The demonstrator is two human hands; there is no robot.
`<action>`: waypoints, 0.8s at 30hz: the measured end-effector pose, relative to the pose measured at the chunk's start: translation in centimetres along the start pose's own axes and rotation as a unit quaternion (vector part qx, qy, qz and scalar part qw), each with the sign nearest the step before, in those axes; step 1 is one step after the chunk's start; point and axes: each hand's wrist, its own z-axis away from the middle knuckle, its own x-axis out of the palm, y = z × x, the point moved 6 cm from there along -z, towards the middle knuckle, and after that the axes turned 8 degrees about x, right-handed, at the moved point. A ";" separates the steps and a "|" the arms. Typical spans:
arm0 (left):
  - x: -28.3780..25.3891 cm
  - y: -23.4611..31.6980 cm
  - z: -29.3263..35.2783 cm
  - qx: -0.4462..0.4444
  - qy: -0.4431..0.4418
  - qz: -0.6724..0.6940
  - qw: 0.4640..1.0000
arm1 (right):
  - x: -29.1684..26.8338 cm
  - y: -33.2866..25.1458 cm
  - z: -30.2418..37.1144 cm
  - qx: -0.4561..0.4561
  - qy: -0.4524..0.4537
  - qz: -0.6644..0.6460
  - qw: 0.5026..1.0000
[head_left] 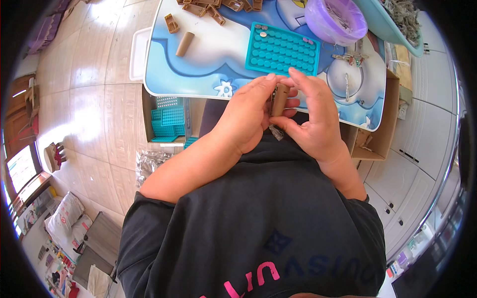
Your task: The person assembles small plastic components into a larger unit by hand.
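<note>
Close to my body at the table's near edge, a small brown casing (280, 101) stands between my two hands. My left hand (252, 107) closes on its left side, where a dark, patterned inner part shows in a narrow gap. Curled around the other side, my right hand (314, 110) grips it with thumb below and fingers above and behind. A short tuft of grey strands (276, 132) hangs under the casing; how it is attached is hidden. Just beyond my fingertips lies a teal tray (258, 67) with rows of round cups and a few small pieces on it.
A similar brown piece (185, 43) and several brown casings (172, 23) lie on the blue-white table (198, 74). At the far right are a purple basin (318, 32), a teal tub (420, 48) of grey bundles and a wire ring (328, 82). Cardboard boxes (390, 124) stand below.
</note>
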 end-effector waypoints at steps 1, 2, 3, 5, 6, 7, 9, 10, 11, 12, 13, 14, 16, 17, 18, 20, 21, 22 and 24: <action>0.0 0.0 0.1 -0.010 0.004 0.009 1.000 | 0.2 0.0 -0.1 -0.004 -0.014 -0.008 1.000; 0.0 -0.1 0.1 -0.020 0.007 0.017 1.000 | 0.4 0.0 -0.1 -0.008 -0.029 -0.015 0.999; 0.0 -0.1 0.1 -0.020 0.007 0.018 1.000 | 0.4 0.0 -0.2 -0.009 -0.029 -0.015 0.999; -0.1 -0.1 -0.1 -0.010 0.006 0.017 1.000 | 0.6 0.1 -0.1 -0.004 -0.025 -0.004 1.000; -0.1 -0.1 0.0 -0.010 0.006 0.017 1.000 | 0.6 0.2 -0.1 -0.004 -0.026 -0.004 1.000; -0.1 -0.1 0.0 -0.008 0.006 0.010 1.000 | 0.6 0.3 -0.1 -0.004 -0.023 0.001 1.000; -0.1 -0.1 0.0 -0.007 0.007 0.004 1.000 | 0.6 0.3 -0.2 -0.004 -0.021 0.006 1.000; -0.1 -0.1 -0.1 -0.004 -0.006 -0.004 1.000 | 0.6 0.2 -0.2 -0.002 -0.018 0.005 1.000; 0.0 -0.1 -0.1 -0.001 -0.018 -0.011 1.000 | 0.6 0.2 -0.2 0.000 -0.016 0.003 1.000; 0.1 -0.1 -0.1 -0.001 -0.018 -0.011 1.000 | 0.6 0.2 -0.2 0.000 -0.016 0.004 1.000; 0.1 0.0 -0.1 -0.006 -0.018 -0.015 1.000 | 0.5 0.3 -0.2 -0.006 -0.013 0.009 1.000; 0.2 0.0 -0.1 -0.011 -0.018 -0.019 1.000 | 0.5 0.3 -0.1 -0.013 -0.010 0.014 1.000; 0.2 0.0 0.1 -0.006 -0.016 -0.030 0.999 | 0.6 0.3 -0.1 -0.017 -0.009 0.010 1.000; 0.1 0.1 0.1 -0.001 -0.013 -0.041 0.999 | 0.6 0.2 -0.1 -0.022 -0.008 0.006 1.000; 0.1 0.1 0.1 -0.001 -0.013 -0.041 0.999 | 0.6 0.2 -0.1 -0.022 -0.008 0.006 1.000; 0.0 0.1 0.1 0.004 -0.020 -0.041 0.999 | 0.5 0.0 -0.1 -0.029 0.000 0.016 0.999; 0.1 0.1 0.1 0.004 -0.020 -0.040 0.999 | 0.5 0.0 -0.1 -0.029 -0.001 0.016 0.999; 0.2 0.1 0.2 0.004 -0.018 -0.052 0.998 | 0.5 0.1 -0.1 -0.027 -0.003 0.013 1.000; 0.2 0.1 0.2 0.005 -0.016 -0.064 0.998 | 0.6 0.1 0.0 -0.025 -0.005 0.010 1.000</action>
